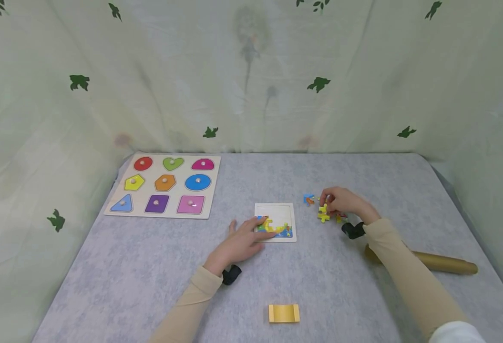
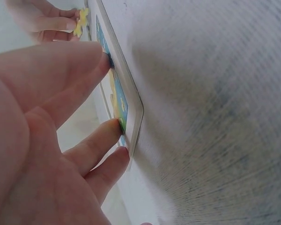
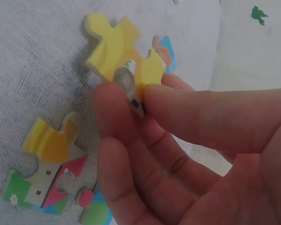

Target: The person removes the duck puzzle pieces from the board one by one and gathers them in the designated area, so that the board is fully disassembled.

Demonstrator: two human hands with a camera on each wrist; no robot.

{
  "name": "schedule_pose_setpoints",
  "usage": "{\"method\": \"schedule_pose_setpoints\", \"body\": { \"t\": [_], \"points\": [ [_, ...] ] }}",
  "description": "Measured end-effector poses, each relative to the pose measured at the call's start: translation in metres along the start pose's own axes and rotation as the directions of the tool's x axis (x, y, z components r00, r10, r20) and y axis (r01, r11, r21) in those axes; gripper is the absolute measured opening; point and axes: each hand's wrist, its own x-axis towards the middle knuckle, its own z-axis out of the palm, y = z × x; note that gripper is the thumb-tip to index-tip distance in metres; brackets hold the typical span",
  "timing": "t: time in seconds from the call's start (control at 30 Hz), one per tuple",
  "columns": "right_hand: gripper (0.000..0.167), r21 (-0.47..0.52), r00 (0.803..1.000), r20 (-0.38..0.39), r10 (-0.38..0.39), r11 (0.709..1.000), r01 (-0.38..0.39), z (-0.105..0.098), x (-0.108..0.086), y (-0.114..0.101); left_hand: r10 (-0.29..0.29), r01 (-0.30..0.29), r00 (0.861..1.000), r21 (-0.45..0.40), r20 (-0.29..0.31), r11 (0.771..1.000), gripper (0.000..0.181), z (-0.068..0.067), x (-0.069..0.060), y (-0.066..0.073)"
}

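Note:
Partly filled with blue and yellow puzzle pieces, a small white-framed puzzle tray (image 1: 277, 208) lies at mid-table. Across its lower left side rests my left hand (image 1: 241, 241), fingers fairly straight, fingertips touching the frame and the fitted pieces (image 2: 118, 93). To the right of the tray, my right hand (image 1: 346, 202) pinches a yellow puzzle piece (image 3: 110, 44) between thumb and fingers. Loose puzzle pieces (image 3: 54, 145) with yellow, grey, pink and green print lie beneath that hand. A blue and orange puzzle piece (image 1: 308, 198) sits just left of it.
At the back left lies a white peg board (image 1: 214, 190) with several coloured knobbed shapes. A gold-brown cylinder (image 1: 446, 263) lies at the right, partly behind the right forearm. A yellow block with a curved top (image 1: 283, 314) is near the front.

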Motion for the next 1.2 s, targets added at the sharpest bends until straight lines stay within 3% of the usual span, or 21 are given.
{"method": "schedule_pose_setpoints", "body": {
  "t": [0.33,0.53,0.77,1.0,1.2],
  "points": [
    [0.017,-0.031,0.999,-0.008,0.051,0.998,-0.052,-0.001,0.0,-0.003,0.001,-0.001,1.0,-0.011,-0.013,1.0,0.037,0.002,0.0,-0.001],
    [0.015,-0.035,0.998,-0.051,-0.024,0.999,0.022,0.002,-0.002,-0.014,-0.005,0.004,1.0,-0.047,-0.015,0.999,0.035,0.003,-0.003,-0.004],
    [0.012,0.021,0.983,-0.035,-0.18,0.983,0.18,0.032,0.011,-0.033,0.007,-0.009,0.998,-0.023,-0.064,1.0,0.033,0.003,-0.009,-0.012],
    [0.016,0.048,0.973,-0.046,-0.227,0.972,0.229,0.065,0.026,-0.057,-0.016,0.014,0.997,-0.031,-0.073,0.999,0.035,0.0,-0.018,-0.018],
    [0.027,-0.002,0.97,-0.047,-0.237,0.972,0.237,0.086,0.039,-0.069,-0.015,0.013,0.999,-0.039,-0.049,0.999,0.035,-0.003,-0.021,-0.018]
  ]
}}
